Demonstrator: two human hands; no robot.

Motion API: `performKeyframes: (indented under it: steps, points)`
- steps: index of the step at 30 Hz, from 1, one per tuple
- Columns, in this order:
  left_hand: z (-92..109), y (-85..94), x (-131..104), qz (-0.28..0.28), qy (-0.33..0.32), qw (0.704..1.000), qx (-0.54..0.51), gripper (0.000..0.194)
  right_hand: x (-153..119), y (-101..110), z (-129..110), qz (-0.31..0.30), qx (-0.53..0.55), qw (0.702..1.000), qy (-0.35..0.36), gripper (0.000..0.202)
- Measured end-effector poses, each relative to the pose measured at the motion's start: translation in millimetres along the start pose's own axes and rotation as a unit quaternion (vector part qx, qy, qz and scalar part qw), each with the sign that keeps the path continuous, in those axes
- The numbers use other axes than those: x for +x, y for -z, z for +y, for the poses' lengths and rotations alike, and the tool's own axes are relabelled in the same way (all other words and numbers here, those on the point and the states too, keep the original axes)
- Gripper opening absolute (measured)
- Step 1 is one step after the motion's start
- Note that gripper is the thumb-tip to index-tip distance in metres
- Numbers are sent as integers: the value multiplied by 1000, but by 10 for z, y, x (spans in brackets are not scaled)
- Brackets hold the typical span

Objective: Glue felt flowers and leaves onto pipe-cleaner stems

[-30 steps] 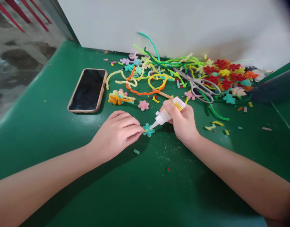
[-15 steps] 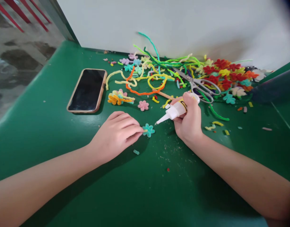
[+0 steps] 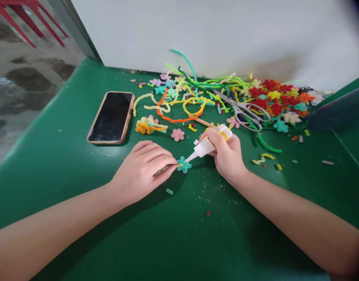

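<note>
A turquoise pipe-cleaner flower [image 3: 184, 165] is close to the green table surface, with a short yellowish piece [image 3: 179, 165] running from it to my fingers. My left hand [image 3: 150, 164] is closed, thumb and fingertips pinching that yellowish end. In my right hand [image 3: 226, 150] is a white glue bottle [image 3: 205, 146], tilted down to the left. Its narrow nozzle [image 3: 192, 157] reaches the flower's upper right petal; whether it touches, I cannot tell. A pink flower [image 3: 177, 135] lies just beyond, beside a bundle of orange, pink and yellow flowers [image 3: 149, 125].
A phone [image 3: 111, 117] lies at the left. Grey scissors [image 3: 240, 109] rest among loose pipe cleaners [image 3: 208, 84] by the white wall [image 3: 197, 31]. Red, orange and yellow flowers [image 3: 275, 95] are heaped at the back right. Small cut scraps [image 3: 267, 157] are scattered about.
My right hand has moved left and slightly down, bringing the glue nozzle from beside the turquoise flower to its petal. My left hand keeps its pinch. The camera view has shifted slightly.
</note>
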State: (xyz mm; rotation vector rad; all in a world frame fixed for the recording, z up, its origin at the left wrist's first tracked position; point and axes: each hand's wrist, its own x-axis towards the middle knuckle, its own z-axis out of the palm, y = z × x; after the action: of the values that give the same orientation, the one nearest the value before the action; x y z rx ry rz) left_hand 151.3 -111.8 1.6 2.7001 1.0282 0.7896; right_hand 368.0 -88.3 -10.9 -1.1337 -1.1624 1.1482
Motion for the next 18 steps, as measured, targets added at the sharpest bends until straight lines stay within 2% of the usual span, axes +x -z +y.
performKeyframes:
  steps: [8, 18]
  points:
    - [-71, 46, 10, 24, 35, 999, -2, 7, -32, 10, -62, -32, -35, 999, -3, 33]
    - [-418, 217, 45, 100, 84, 986, 106, 10, -33, 32, -32, -15, -13, 1000, 14, 35]
